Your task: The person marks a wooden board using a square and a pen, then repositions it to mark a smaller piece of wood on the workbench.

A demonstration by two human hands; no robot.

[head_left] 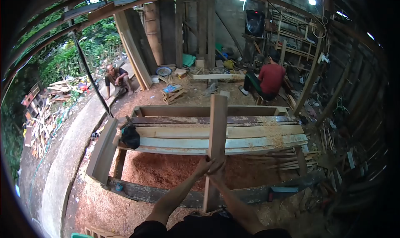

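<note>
A long brown wooden plank stands roughly upright in front of me, its lower end close to my body. My left hand grips its left edge, fingers closed around it. Just beside it, my right hand is wrapped on the plank from the other side, and the two hands nearly meet. Behind the plank lies a workbench of long boards strewn with shavings. A dark bag or cloth hangs at the bench's left end.
A hand saw lies on the near beam. Thick timber leans at the bench's left end. One person squats at the back left; another in a red shirt sits at the back right. Sawdust covers the ground.
</note>
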